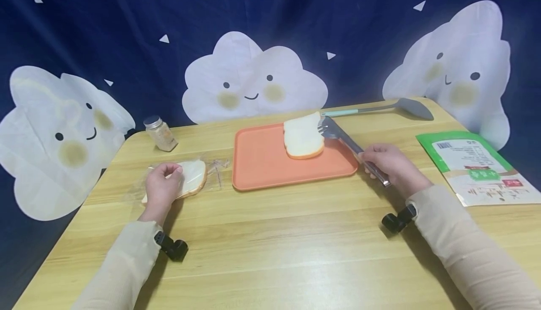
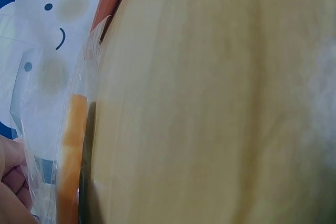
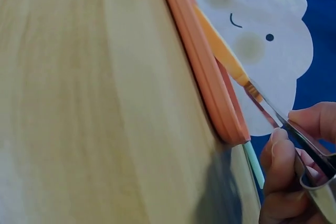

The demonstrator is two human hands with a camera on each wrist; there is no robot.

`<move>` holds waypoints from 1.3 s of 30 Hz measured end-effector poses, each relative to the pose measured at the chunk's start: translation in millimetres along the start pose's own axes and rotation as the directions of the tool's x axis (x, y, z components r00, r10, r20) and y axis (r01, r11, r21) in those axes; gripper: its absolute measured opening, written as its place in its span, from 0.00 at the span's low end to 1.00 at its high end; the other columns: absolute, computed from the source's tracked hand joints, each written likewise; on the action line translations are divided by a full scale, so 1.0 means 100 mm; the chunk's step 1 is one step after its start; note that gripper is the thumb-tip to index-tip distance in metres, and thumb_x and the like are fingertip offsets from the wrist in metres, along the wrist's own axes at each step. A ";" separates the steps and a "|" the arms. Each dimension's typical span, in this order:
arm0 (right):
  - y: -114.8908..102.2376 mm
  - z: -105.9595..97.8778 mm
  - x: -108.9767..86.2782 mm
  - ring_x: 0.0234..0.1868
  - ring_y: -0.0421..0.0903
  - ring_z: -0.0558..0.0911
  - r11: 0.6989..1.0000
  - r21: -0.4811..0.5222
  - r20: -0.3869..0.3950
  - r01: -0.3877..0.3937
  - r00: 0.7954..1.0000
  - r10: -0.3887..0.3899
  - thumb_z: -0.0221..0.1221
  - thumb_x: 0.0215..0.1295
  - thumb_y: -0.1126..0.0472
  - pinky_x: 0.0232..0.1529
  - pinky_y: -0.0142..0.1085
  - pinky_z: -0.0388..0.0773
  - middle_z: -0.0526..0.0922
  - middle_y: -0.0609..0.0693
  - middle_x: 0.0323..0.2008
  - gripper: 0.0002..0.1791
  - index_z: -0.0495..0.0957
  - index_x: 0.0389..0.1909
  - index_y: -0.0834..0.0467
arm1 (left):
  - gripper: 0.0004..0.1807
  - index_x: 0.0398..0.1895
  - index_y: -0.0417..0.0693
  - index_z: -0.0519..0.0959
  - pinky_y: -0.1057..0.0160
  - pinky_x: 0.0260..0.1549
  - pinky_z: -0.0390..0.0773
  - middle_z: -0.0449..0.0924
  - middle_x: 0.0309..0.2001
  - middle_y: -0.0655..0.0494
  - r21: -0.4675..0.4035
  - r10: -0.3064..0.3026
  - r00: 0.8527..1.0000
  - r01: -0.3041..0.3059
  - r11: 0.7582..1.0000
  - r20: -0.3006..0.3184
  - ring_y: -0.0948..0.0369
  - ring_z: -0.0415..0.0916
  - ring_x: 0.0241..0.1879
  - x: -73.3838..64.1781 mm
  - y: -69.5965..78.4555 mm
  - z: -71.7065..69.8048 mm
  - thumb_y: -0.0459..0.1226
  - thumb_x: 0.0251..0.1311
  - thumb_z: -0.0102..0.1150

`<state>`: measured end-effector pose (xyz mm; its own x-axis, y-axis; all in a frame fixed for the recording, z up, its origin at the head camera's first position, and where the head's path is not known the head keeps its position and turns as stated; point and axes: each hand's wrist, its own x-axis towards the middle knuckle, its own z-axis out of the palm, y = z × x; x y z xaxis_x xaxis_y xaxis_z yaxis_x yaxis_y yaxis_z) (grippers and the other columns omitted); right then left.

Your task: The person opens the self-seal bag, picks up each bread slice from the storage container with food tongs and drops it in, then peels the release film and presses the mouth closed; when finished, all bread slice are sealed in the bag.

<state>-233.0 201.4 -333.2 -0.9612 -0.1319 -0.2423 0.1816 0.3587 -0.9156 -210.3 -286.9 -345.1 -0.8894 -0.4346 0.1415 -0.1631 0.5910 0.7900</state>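
My right hand (image 1: 390,162) grips metal tongs (image 1: 348,141) around the handle. The tong tips pinch the right edge of a white bread slice (image 1: 302,136) with an orange crust. That slice lies over the orange tray (image 1: 258,159), and in the right wrist view it looks tilted, its gripped side raised. Left of the tray, my left hand (image 1: 162,183) pinches a clear plastic bag (image 2: 37,187) with thumb and fingers. Inside the bag is another bread slice (image 1: 195,176), partly hidden by the hand; its orange crust (image 2: 73,150) shows in the left wrist view.
A small jar (image 1: 160,134) with a metal lid stands at the back left. Behind the tray lies a spatula (image 1: 376,109) with a mint handle and grey head. A green and white food packet (image 1: 482,169) lies at the right. Blue cloud-print cloth (image 1: 359,33) hangs behind the table.
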 end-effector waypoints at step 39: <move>-0.24 0.07 -0.12 0.17 0.44 0.73 0.932 -0.307 -0.213 0.194 0.940 -0.266 0.52 0.65 0.55 0.16 0.37 0.68 0.76 0.52 0.17 0.13 0.68 0.32 0.63 | 0.12 0.44 0.34 0.75 0.51 0.59 0.62 0.76 0.49 0.37 -0.005 -0.006 1.000 0.006 1.000 0.001 0.47 0.67 0.56 -0.01 0.00 -0.01 0.33 0.63 0.49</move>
<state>-225.0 188.1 -310.1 -0.9962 -0.0225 0.0841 -0.0810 0.5926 -0.8014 -208.6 -287.2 -344.6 -0.8890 -0.4371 0.1363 -0.1659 0.5851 0.7938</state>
